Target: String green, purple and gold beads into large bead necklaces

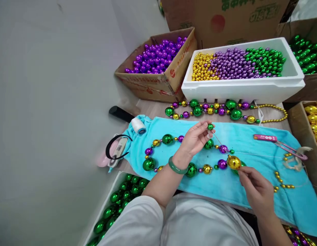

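Note:
My left hand, a green bangle on its wrist, pinches a small green bead between thumb and fingers. A thin needle or taut thread slants from that bead down toward the beads below. Lower right, the fingertips of my right hand are closed on a large gold bead, held just above the cloth and partly covering a green bead. Beneath both hands, a loop of green, gold and purple beads lies on the turquoise towel. My left forearm hides part of it.
Behind the towel lies another bead necklace. A white foam box and a cardboard box hold beads. To the right are scissors, a pink-labelled packet and short gold bead strips. A thread spool sits left.

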Available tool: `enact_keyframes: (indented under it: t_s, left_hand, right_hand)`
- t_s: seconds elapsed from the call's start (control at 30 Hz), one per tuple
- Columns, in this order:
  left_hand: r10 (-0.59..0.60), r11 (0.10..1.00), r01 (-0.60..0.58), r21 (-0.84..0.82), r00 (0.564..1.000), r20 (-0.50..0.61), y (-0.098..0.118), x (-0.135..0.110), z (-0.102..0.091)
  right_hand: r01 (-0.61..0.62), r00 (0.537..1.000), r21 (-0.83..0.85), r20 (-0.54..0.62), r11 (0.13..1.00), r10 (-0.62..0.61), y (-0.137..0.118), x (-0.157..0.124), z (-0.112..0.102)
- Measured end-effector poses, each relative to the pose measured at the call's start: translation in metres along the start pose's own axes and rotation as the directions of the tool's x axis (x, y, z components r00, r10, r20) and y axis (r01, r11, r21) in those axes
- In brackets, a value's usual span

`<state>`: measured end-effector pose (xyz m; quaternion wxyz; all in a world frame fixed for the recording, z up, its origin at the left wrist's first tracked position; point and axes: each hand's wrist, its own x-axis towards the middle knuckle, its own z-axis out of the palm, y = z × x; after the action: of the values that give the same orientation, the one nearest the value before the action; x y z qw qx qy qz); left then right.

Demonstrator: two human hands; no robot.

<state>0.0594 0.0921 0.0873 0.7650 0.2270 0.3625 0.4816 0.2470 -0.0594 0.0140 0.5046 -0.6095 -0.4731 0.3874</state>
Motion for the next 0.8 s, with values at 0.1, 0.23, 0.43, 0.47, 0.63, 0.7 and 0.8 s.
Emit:
enact_keyframes:
  t_s: [0.1,0.23,0.43,0.47,0.63,0.7,0.8]
  left_hand:
    - [0.024,0.999,-0.025,0.023,0.999,0.029,0.000,-0.004,-0.004]
    - [0.048,0.992,-0.054,0.113,0.997,0.056,-0.009,-0.010,-0.001]
    - [-0.047,0.928,-0.008,0.373,0.989,0.138,-0.045,-0.013,0.016]
    - [-0.018,0.905,-0.052,0.422,0.987,0.159,-0.050,-0.012,0.020]
    - [0.106,0.748,-0.339,0.571,0.910,0.401,-0.059,-0.009,0.048]
    - [0.098,0.689,-0.410,0.597,0.870,0.484,-0.060,-0.011,0.062]
    - [0.075,0.635,-0.449,0.629,0.846,0.529,-0.063,-0.015,0.084]
  right_hand:
    - [0.002,1.000,-0.010,-0.005,1.000,-0.002,-0.001,-0.002,0.004]
    - [0.003,1.000,-0.020,-0.011,1.000,-0.003,-0.006,-0.001,0.010]
    - [-0.054,0.998,0.019,0.045,0.998,0.053,-0.006,0.012,0.003]
    - [-0.065,0.996,-0.001,0.059,0.998,0.065,-0.007,0.014,-0.004]
    - [-0.016,0.999,-0.169,-0.035,0.986,0.010,-0.025,0.020,-0.043]
    - [0.034,0.996,-0.097,-0.074,0.995,-0.041,-0.037,0.021,-0.051]
    - [0.031,0.999,-0.016,-0.039,0.999,-0.031,-0.047,0.025,-0.053]
